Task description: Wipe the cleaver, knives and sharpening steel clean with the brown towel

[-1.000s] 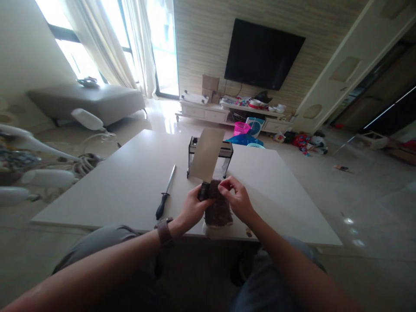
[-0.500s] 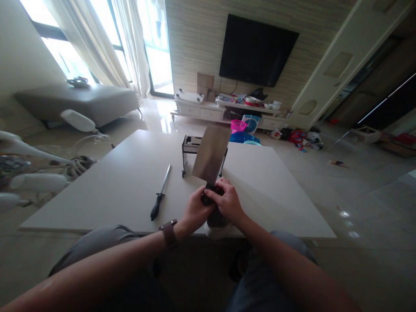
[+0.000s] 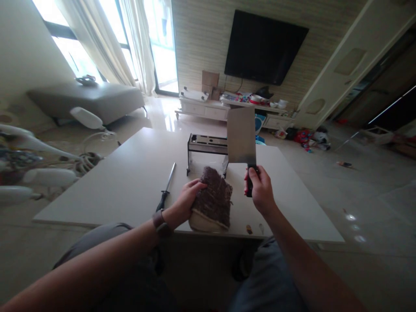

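In my right hand (image 3: 260,188) is a cleaver (image 3: 242,136), gripped by its black handle with the broad blade pointing up. My left hand (image 3: 185,199) pinches the left edge of a dark brown, shaggy cloth (image 3: 213,197) with a pale underside, held over the table's near edge. To the left of that hand a honing steel (image 3: 167,184) lies on the table, its black handle partly behind my wrist. Beyond the cloth stands a knife block (image 3: 208,145) with a slotted top and clear sides, its right end hidden by the blade.
The white table (image 3: 130,173) reaches across in front of my knees. Two small items, one of them brownish (image 3: 248,229), lie at its near edge. White chair parts (image 3: 48,177) stand at the left. Behind are a low cabinet (image 3: 203,110) and a wall television (image 3: 266,47).
My hands have moved apart. The cleaver has gone right and turned more upright in my right hand, while my left hand has left its handle and now holds the brown cloth.
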Tool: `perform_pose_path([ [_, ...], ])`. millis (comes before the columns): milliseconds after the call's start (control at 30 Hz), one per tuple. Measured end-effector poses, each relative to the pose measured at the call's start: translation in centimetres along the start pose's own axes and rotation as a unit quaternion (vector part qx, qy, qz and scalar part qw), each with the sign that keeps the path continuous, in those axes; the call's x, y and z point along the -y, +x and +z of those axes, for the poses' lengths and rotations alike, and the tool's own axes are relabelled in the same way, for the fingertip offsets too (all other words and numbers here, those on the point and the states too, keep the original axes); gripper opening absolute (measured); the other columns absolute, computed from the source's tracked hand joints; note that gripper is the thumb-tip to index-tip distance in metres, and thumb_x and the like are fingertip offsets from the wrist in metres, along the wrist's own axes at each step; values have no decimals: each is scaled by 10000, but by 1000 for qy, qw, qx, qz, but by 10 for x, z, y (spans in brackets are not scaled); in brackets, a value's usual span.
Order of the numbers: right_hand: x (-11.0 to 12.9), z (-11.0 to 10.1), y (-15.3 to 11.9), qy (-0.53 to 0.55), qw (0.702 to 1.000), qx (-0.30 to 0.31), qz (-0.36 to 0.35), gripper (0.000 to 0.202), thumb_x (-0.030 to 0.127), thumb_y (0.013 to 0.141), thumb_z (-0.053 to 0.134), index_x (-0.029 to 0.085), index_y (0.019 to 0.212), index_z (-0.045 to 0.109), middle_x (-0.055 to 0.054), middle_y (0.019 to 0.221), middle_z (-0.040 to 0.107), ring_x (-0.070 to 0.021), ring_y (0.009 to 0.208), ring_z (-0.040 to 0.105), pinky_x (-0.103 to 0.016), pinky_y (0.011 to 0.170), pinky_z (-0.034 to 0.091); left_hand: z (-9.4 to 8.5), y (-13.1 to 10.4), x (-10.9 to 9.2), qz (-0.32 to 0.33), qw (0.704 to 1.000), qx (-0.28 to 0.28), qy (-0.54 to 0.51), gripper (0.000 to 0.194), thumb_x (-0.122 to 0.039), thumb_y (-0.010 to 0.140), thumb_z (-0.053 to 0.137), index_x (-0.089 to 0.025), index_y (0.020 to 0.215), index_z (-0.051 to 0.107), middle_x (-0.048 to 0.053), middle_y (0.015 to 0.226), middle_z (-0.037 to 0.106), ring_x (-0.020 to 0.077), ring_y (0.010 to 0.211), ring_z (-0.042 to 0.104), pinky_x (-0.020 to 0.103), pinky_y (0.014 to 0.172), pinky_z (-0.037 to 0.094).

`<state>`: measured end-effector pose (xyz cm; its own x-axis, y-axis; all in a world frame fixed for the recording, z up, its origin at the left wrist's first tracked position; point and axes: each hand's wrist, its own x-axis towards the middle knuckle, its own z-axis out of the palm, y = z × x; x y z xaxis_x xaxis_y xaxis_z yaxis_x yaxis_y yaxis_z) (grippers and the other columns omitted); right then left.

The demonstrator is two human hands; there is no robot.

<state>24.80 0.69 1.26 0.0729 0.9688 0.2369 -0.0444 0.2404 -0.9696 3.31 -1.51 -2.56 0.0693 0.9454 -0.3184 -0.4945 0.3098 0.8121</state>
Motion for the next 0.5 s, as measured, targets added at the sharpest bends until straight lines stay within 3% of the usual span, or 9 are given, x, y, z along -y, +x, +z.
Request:
perform_pose_path([
  [133, -4, -1, -6, 95, 993, 30, 56, 362, 545, 867, 692, 228, 895, 519, 89, 692, 540, -41, 363, 407, -184, 303, 352, -7, 4, -38, -73, 991, -12, -111, 255, -205, 794, 636, -90, 1001, 731, 143, 880, 799, 293, 827, 775, 411, 779, 644],
  [333, -17, 13, -24, 92, 979, 151, 101, 356, 540, 890, 679, 220, 906, 523, 88, 698, 567, -37, 330, 431, -180, 290, 350, -7, 4, -68, -9, 982, -35, -188, 288, -177, 854, 551, -89, 1081, 706, 130, 885, 803, 307, 905, 779, 478, 893, 638],
  [500, -37, 35, -38, 109, 975, 143, 130, 388, 579, 905, 632, 223, 854, 485, 91, 678, 548, -37, 312, 420, -181, 272, 321, -12, -3, -74, 30, 976, 12, -216, 277, -283, 881, 576, -123, 1060, 714, 116, 907, 802, 325, 981, 768, 495, 946, 621],
])
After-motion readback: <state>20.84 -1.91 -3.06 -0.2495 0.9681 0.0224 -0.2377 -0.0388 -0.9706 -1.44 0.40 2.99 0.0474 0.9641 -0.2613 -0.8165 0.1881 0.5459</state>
